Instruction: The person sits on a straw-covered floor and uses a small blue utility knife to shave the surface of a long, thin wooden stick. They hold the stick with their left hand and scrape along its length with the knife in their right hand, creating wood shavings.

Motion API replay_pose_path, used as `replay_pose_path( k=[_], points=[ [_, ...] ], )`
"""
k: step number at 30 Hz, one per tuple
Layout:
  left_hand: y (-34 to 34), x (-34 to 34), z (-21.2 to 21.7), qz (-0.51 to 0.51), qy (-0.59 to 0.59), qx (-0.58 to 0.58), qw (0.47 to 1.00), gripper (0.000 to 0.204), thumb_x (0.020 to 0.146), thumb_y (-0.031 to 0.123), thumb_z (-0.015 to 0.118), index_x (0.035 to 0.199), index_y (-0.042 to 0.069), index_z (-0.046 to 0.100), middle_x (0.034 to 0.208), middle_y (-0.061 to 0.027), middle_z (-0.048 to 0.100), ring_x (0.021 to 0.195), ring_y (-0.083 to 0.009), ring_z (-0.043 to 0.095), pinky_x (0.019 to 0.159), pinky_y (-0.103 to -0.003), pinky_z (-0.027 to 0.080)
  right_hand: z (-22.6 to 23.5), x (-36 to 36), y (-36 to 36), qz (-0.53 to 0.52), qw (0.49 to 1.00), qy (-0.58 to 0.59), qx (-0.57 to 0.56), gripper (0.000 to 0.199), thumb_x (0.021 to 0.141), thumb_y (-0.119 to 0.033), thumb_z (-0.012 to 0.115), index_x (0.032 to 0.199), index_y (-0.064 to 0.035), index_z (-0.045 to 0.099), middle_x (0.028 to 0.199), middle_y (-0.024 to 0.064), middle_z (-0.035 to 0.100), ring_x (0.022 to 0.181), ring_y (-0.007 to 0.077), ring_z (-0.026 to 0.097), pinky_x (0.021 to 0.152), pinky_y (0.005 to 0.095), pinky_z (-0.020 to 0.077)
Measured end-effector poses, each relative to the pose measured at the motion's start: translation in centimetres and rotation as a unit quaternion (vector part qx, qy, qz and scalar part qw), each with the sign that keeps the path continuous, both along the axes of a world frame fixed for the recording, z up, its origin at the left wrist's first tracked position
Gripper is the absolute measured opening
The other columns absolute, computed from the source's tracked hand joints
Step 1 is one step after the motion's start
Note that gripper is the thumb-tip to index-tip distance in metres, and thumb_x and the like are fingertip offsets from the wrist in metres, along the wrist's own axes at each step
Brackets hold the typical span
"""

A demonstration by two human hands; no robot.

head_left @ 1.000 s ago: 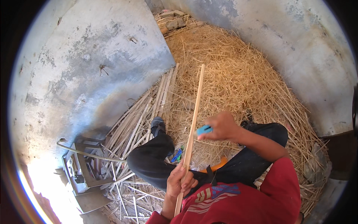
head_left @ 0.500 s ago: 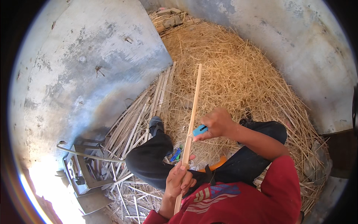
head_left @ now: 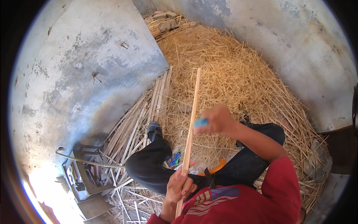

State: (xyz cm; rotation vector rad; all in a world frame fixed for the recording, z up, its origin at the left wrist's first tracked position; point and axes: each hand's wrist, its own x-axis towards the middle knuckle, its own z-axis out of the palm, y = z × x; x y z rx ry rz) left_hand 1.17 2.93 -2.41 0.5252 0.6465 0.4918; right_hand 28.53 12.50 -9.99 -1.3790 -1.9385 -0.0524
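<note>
My left hand (head_left: 179,186) is closed around the lower part of a long, pale bamboo strip (head_left: 192,128), which slants up and away across my lap. The strip's far end stands out over the straw. In my right hand (head_left: 220,120) is a light-blue utility knife (head_left: 201,123), blurred by motion. It is close to the strip's right edge, about midway along; whether the blade touches it I cannot tell. My crossed legs in black trousers (head_left: 149,160) lie beneath the hands.
Loose straw shavings (head_left: 231,67) heap up ahead, with long strips (head_left: 158,95) piled left of them. Pale walls (head_left: 93,52) enclose the spot. A frame-like box (head_left: 84,171) stands at the left. Something orange (head_left: 216,166) and a blue item (head_left: 175,159) lie by my legs.
My right hand with the utility knife has shifted slightly up along the bamboo strip and is now blurred. My left hand keeps its hold on the strip, and the view has moved a little.
</note>
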Motion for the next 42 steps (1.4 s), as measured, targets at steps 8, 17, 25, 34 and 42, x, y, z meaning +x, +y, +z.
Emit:
replay_pose_path(
  k=[8,17,25,34,42],
  points=[
    [-1.3,-0.1,0.2,-0.007,0.012,-0.023,1.0,0.044,0.103,0.025,0.033,0.14,0.001,0.033,0.045,0.0006,0.035,0.036,-0.0077,0.028,0.046,-0.023,0.029,-2.2,7.2,5.2,-0.123,0.981,-0.059,-0.139,0.076,0.081,-0.081,0.035,0.052,-0.0117,0.049,0.042,-0.0013,0.039,0.037,0.0137,0.041,0.033,0.0321,0.0308],
    [-2.6,-2.0,-0.4,0.002,0.047,0.025,0.999,0.042,0.103,0.025,0.034,0.136,-0.002,0.038,0.047,-0.0039,0.043,0.035,-0.0097,0.034,0.043,-0.023,0.033,-0.9,14.2,6.5,-0.325,0.89,0.089,-0.307,0.079,0.087,-0.076,0.028,0.064,-0.0085,0.064,0.044,-0.0024,0.035,0.039,0.013,0.033,0.038,0.0306,0.0305],
    [-1.1,-1.0,-0.5,0.006,0.076,0.102,0.992,0.041,0.103,0.024,0.034,0.132,-0.004,0.041,0.049,-0.0063,0.049,0.032,-0.0078,0.035,0.037,-0.02,0.031,5.1,-0.4,-2.7,0.047,0.976,-0.099,-0.187,0.077,0.075,-0.082,0.043,0.062,-0.0092,0.065,0.047,0.0054,0.052,0.044,0.0216,0.056,0.043,0.0363,0.0422],
    [-0.7,0.9,1.5,-0.035,0.255,0.182,0.949,0.037,0.102,0.021,0.035,0.13,0.0,0.047,0.053,-0.0014,0.051,0.043,-0.0047,0.042,0.043,-0.019,0.032,-0.1,0.9,-0.1,-0.013,0.995,-0.033,-0.091,0.073,0.082,-0.077,0.04,0.052,-0.0127,0.056,0.039,0.0007,0.041,0.033,0.0157,0.043,0.034,0.0317,0.0346],
    [-1.6,1.4,1.3,-0.079,0.278,0.198,0.937,0.035,0.102,0.017,0.035,0.13,0.0,0.046,0.054,-0.0007,0.051,0.047,-0.0041,0.044,0.047,-0.02,0.034,0.1,4.8,1.5,-0.127,0.946,0.027,-0.298,0.081,0.081,-0.081,0.033,0.064,-0.0089,0.066,0.045,0.0059,0.051,0.042,0.0203,0.055,0.039,0.0355,0.0424]
  ],
)
